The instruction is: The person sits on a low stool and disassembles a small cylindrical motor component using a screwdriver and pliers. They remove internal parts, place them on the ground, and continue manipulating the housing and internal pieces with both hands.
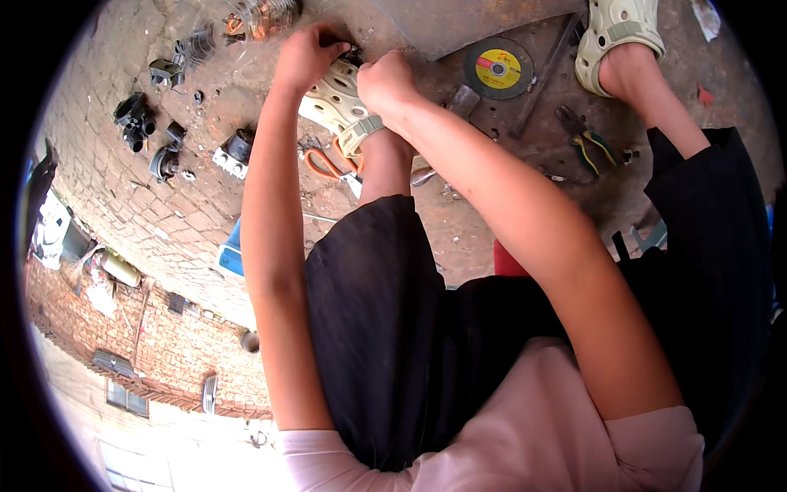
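Both my hands are out in front, just beyond and above the toe of my left clog. My left hand is bent at the wrist with its fingers curled in, thumb toward a small dark part. That part sits between the two hands, and its kind is too small to make out. My right hand is closed beside the clog, its fingertips turned away from view, so whatever they grip is hidden. Orange-handled scissors lie on the ground by the clog's heel.
A cutting disc with a yellow label lies right of my hands, near a metal plate and pliers. Black motor-like parts are scattered at the left. A blue plastic object stands by my left arm. My right clog is at upper right.
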Demonstrator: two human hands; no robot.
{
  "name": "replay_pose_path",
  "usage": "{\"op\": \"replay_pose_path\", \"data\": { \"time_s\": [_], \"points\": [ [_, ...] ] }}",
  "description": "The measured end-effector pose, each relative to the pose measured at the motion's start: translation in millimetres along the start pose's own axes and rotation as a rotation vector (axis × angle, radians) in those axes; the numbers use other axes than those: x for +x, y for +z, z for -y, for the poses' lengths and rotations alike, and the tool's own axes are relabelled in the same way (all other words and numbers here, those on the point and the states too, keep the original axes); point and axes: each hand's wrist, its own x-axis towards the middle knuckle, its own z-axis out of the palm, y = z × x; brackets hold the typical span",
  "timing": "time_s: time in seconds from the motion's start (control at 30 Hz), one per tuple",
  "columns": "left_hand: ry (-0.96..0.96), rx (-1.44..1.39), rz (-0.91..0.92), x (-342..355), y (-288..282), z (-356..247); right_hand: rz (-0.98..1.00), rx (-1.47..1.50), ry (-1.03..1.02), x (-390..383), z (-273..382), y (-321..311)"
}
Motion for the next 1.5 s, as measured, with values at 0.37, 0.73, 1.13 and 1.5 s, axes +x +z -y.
{"op": "replay_pose_path", "data": {
  "time_s": [0.37,0.73,1.13,1.5],
  "points": [
    [-0.022,0.009,0.009,1,0,6,-0.106,-0.065,-0.208,-18,-11,18],
    [0.003,0.415,-0.026,-11,13,-23,-0.142,0.074,-0.251,-16,-29,7],
    [0.189,-0.876,-0.018,-71,-53,-108,-0.038,0.359,-0.533,-57,20,-73],
    [0.477,-0.783,-0.361,-221,-101,-241,0.166,0.377,-1.041,-244,74,-142]
  ]
}}
